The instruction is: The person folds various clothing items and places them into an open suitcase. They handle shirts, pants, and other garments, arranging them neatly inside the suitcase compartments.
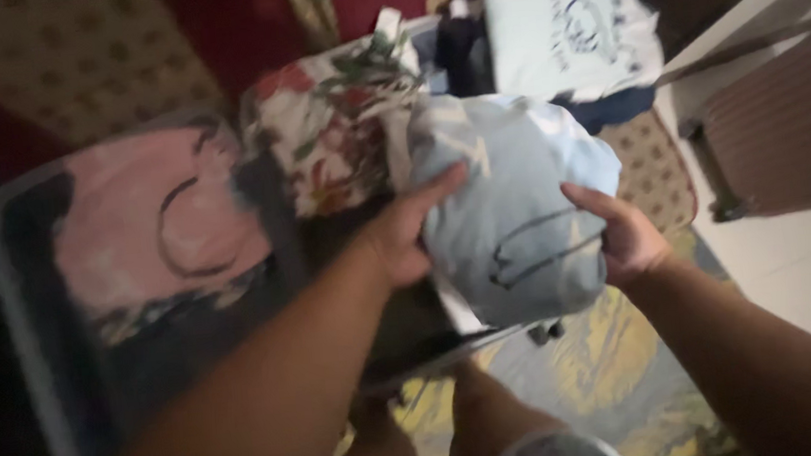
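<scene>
Pale blue cloth, a folded bundle (512, 219) with dark line markings, is held between both hands over the near corner of an open suitcase (32, 319). The left hand (406, 233) presses flat against the bundle's left side, fingers (441, 188) extended and close together along the fabric. The right hand (626, 233) grips the right edge, fingers (584, 198) curled onto the cloth. Just beyond the bundle and touching it lies a floral cloth (329, 137) in red, green and white. A pink garment (141, 222) with a dark curved line fills the suitcase's left half. Farther back, a white shirt (569, 33) with a dark print lies on darker clothes. A yellow and grey rug (613, 366) covers the floor below the hands.
</scene>
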